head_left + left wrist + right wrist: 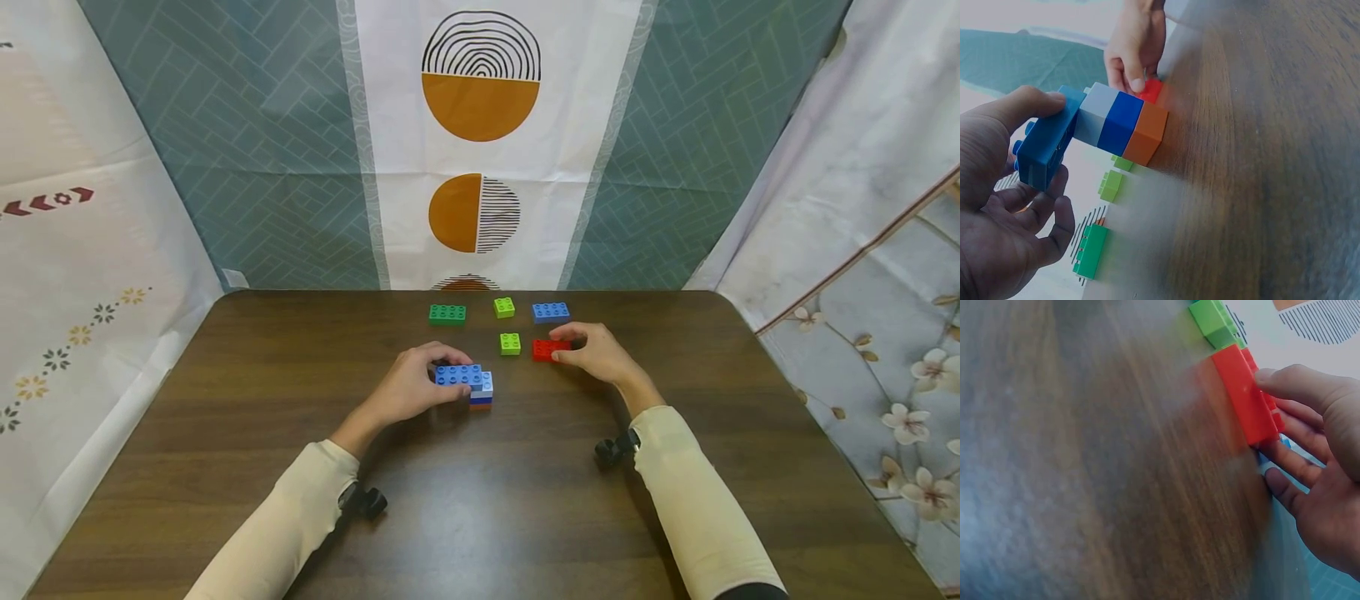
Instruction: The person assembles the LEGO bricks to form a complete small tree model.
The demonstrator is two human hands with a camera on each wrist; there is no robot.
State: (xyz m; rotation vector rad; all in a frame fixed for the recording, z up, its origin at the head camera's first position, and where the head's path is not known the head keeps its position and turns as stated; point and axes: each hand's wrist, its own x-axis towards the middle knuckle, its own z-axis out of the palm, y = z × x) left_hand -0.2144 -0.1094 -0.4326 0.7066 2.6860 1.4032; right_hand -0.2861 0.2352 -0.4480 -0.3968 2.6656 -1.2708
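My left hand [405, 385] pinches a long blue brick [458, 376] between thumb and fingers. That brick sits on top of a short stack and juts out to the left. Below it, in the left wrist view, come a pale grey-white brick [1095, 115], a dark blue brick [1120, 123] and an orange brick [1147, 134] at the bottom, on the table. To the right, my right hand [602, 357] grips a red brick [543, 350] at its right end, thumb on the near side. The red brick lies studs up on the table; the fingers partly hide it.
Behind the hands lie a green brick [447, 314], a small lime brick [504, 307] and another blue brick [551, 312]. A second lime brick [510, 344] is just left of the red one. Patterned cloth [480, 158] hangs beyond the brown table [480, 517].
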